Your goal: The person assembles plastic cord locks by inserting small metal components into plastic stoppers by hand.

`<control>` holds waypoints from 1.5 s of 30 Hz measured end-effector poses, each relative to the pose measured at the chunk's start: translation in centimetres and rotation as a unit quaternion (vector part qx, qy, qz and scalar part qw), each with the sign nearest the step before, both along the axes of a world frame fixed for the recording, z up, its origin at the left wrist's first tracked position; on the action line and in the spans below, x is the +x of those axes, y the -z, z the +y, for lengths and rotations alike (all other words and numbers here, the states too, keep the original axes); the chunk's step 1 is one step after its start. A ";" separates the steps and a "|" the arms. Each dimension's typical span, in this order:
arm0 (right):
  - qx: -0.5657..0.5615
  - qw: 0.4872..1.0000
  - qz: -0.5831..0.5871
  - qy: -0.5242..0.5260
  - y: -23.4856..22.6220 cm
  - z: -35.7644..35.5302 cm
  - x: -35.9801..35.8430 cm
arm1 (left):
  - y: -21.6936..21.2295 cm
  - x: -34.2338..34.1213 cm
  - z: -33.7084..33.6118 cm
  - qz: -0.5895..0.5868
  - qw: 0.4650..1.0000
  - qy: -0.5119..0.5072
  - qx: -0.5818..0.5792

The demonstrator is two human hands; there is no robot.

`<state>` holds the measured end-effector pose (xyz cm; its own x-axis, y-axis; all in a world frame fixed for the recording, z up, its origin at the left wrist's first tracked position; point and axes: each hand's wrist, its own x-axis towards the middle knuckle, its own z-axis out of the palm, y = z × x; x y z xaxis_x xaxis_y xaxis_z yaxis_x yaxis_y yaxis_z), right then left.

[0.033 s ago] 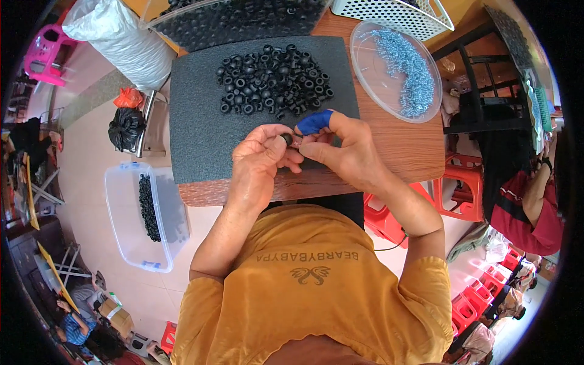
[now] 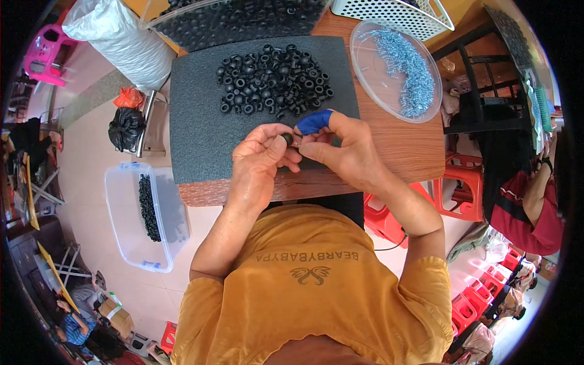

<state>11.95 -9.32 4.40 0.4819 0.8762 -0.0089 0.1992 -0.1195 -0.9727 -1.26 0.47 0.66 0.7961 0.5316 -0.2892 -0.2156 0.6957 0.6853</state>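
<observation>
**Barely a shift: both hands stay pinched on one black ring**

Almost nothing differs from the earlier frame. The left hand point(image 2: 263, 163) and the right hand point(image 2: 340, 149) remain pressed together over the near edge of the dark foam mat point(image 2: 201, 121), fingertips closed around a single small black rubber ring point(image 2: 286, 139) held between them just above the mat. The blue finger cot point(image 2: 314, 121) on the right hand sits in the same place, pointing toward the ring. Behind the hands, the pile of black rings point(image 2: 271, 79) looks undisturbed, and the clear round dish of small silvery metal parts point(image 2: 404, 67) lies untouched to the right. Judging by this stillness, the fitting work on this one ring is mid-way, not finished
</observation>
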 end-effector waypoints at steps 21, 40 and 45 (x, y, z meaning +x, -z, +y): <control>-0.020 0.999 -0.035 0.002 0.1 0.2 0.0 | 0.1 0.3 -0.3 -0.024 0.999 -0.027 -0.018; 0.067 0.975 -0.210 0.018 0.9 0.4 -0.3 | 0.3 0.1 -1.2 -0.023 0.997 -0.036 -0.061; 0.025 0.990 -0.132 0.046 0.8 0.5 -0.1 | 0.0 0.2 -1.1 -0.022 0.998 -0.026 -0.046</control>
<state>11.84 -8.84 3.63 0.5395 0.8247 0.1696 0.4375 -0.1024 -0.8934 -1.09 -0.66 0.70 0.7814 0.5452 -0.3037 -0.2810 0.7419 0.6087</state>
